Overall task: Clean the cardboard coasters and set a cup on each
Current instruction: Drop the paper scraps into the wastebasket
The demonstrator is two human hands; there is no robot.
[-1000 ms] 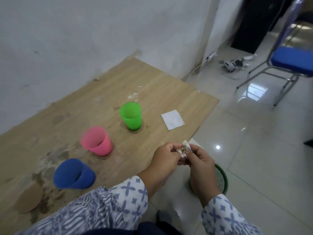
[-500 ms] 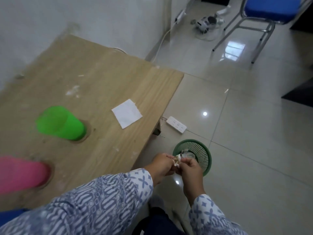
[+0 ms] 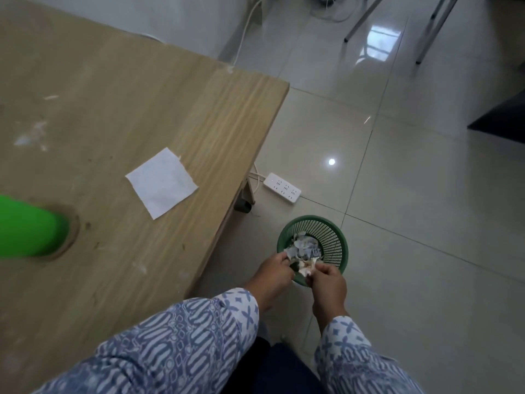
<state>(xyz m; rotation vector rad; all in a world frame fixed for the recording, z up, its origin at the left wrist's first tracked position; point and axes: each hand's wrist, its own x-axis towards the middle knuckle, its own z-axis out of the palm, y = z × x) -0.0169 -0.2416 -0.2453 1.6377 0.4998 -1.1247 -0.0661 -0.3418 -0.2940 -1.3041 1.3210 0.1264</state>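
Above green basket (image 3: 338, 237): left hand (image 3: 272, 273), right hand (image 3: 329, 285), each grip pinching crumpled, brown-stained white tissue (image 3: 306, 268).

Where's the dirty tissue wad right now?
Head view, lower centre: the tissue wad is pinched in the right hand, left hand close beside it, over the green basket on the floor, beside the table.

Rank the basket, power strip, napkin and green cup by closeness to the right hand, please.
1. Green basket, just under the right hand.
2. White power strip, on the floor beyond.
3. White napkin, on the table, leftward.
4. Green cup, at the far left edge.
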